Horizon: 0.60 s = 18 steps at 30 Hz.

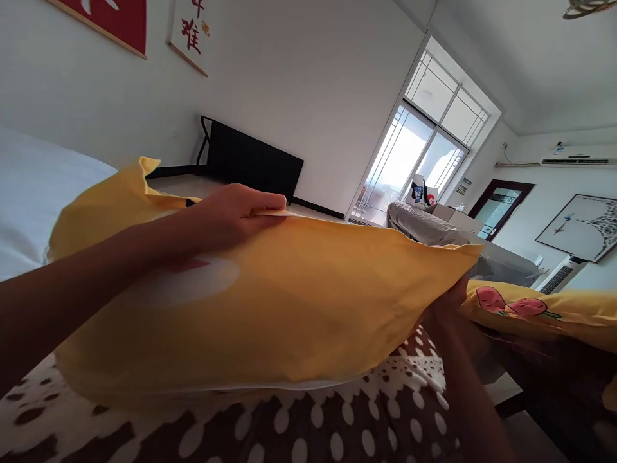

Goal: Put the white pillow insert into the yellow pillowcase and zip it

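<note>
A plump yellow pillow [313, 296] with a white and red patch spans the view in front of me, above a bed cover. My left hand [236, 215] is closed over its upper edge, thumb and fingers pinching the fabric left of the middle. At the pillow's right corner, my right hand [448, 299] grips the cloth from the side and below; some of its fingers are hidden. The pillow's left end has a loose, turned-up flap of fabric.
Beneath the pillow lies a brown-and-white dotted bed cover [337, 424]. A second yellow pillow [578, 305] with pink figures is at the right. Farther back are a black panel [255, 157] by the wall, a plastic-wrapped bulky item [419, 222] and a window [409, 145].
</note>
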{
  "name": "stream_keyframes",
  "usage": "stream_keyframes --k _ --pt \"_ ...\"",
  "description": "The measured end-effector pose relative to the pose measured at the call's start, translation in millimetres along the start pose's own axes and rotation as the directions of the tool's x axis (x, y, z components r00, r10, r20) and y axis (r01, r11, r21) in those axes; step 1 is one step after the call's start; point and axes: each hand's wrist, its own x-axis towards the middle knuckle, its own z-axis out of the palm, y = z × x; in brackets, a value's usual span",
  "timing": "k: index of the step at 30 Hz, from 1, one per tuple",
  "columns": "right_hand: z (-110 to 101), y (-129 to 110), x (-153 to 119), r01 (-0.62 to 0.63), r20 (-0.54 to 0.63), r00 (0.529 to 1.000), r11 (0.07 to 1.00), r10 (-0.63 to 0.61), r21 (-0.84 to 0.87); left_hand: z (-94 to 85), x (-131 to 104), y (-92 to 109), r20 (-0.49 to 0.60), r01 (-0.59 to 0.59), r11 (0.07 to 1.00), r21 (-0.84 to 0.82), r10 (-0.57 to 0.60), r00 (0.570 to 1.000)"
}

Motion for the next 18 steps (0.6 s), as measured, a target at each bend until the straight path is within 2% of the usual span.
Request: stream_keyframes --k 3,5,7,9,11,14,18 --pt "6 8 12 -0.013 -0.199 0.980 1.000 0.012 -0.004 -2.2 -8 0 -0.182 0.058 0.998 -0.018 -0.060 0.981" --pt "13 18 15 -0.048 -0.185 0.981 0.998 0.055 0.042 -2.9 -12 -4 -0.328 0.126 0.992 0.007 -0.117 0.937" --pt "19 27 14 -0.091 -0.094 0.990 0.991 0.101 0.100 -3.2 -15 -8 -0.405 0.200 0.980 0.017 -0.176 0.897" --pt "24 32 12 -0.112 -0.002 0.994 0.982 0.113 0.154 -3.1 -17 -13 -0.422 0.243 0.970 0.012 -0.215 0.880" --pt "27 26 15 -0.092 0.066 0.995 0.964 0.078 0.250 -2.7 -17 -17 -0.415 0.234 0.972 0.023 -0.204 0.887" --pt "33 -2 27 -0.058 0.167 0.986 0.913 -0.011 0.404 -0.1 -16 -18 -0.374 0.148 0.986 0.074 -0.110 0.921" --pt "47 -45 42 -0.216 0.383 0.922 0.898 0.058 0.383 5.8 -13 -13 -0.265 0.028 0.990 0.135 0.009 0.964"
